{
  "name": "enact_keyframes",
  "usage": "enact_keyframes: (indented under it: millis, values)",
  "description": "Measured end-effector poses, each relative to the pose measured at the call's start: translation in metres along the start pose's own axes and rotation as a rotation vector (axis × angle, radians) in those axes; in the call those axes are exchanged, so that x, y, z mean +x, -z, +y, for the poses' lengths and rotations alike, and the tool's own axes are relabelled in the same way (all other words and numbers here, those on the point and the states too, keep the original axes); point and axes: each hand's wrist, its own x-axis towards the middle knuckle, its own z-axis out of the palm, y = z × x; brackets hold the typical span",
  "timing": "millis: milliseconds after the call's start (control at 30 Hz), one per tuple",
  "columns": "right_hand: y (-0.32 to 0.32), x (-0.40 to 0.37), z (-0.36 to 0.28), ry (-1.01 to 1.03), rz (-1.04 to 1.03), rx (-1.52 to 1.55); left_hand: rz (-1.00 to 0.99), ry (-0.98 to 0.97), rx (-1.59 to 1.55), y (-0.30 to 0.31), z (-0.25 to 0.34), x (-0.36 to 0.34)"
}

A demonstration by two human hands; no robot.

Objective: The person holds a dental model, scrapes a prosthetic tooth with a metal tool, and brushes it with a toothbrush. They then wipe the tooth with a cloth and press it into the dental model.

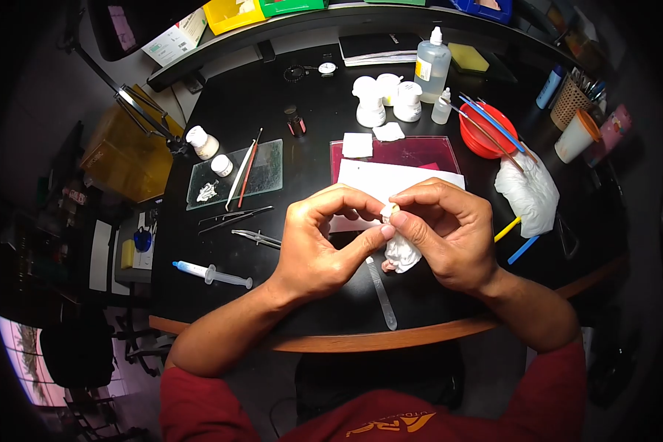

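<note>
Above the front middle of the black table, my left hand (pixel 318 234) and my right hand (pixel 449 236) meet, thumbs and forefingers pinched together. Between the fingertips is a small white and cream piece (pixel 390 212), mostly covered, so its kind is not clear. Just below it sits a crumpled white tissue (pixel 402 254) with a pinkish patch at its lower end. A metal scalpel handle (pixel 381 295) lies under my hands, its upper end hidden. White paper (pixel 368 175) is spread behind my fingers on a dark red plate (pixel 427 149).
On the left are a glass slab (pixel 272 173) with instruments, tweezers (pixel 254 237) and a syringe (pixel 214 275). White jars (pixel 370 103) and a clear bottle (pixel 433 66) stand at the back. To the right is a red bowl (pixel 470 144) with brushes, beside a crumpled cloth (pixel 529 191).
</note>
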Motion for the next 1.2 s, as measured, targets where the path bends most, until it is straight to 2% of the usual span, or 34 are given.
enact_keyframes:
  millis: [67, 267, 367, 467, 567, 767, 867, 967, 1067, 1100, 1200]
  values:
    - [-0.002, -0.002, -0.001, -0.081, 0.01, 0.128, 0.01, -0.048, 0.059, 0.0, 0.0, 0.001]
    - [0.002, -0.001, -0.003, 0.021, -0.037, -0.015, 0.035, -0.141, 0.14, 0.002, 0.002, 0.001]
    - [0.006, 0.002, -0.003, 0.148, -0.072, -0.183, 0.045, -0.133, 0.093, 0.001, 0.001, 0.0]
    - [0.005, 0.0, -0.005, 0.103, -0.063, -0.151, 0.053, -0.136, 0.071, 0.0, 0.0, -0.001]
    - [0.002, 0.001, -0.003, 0.075, -0.053, -0.067, 0.051, -0.168, 0.189, 0.002, 0.003, 0.001]
    - [0.0, 0.001, -0.01, -0.114, -0.051, 0.11, 0.066, -0.326, 0.416, 0.005, 0.003, 0.005]
    - [0.002, 0.0, -0.001, -0.105, -0.047, 0.152, 0.077, -0.294, 0.316, 0.001, -0.001, 0.007]
    - [0.001, 0.001, -0.001, -0.145, 0.012, 0.186, -0.013, -0.083, 0.114, 0.004, -0.008, 0.002]
    - [0.0, 0.002, 0.0, -0.125, 0.091, 0.195, 0.084, 0.183, -0.169, -0.002, 0.0, 0.002]
    - [-0.001, 0.002, -0.001, -0.119, 0.096, 0.185, 0.051, 0.213, -0.165, 0.001, 0.002, 0.003]
    - [-0.001, 0.003, -0.002, -0.098, 0.09, 0.143, 0.116, 0.237, -0.291, 0.0, -0.005, 0.004]
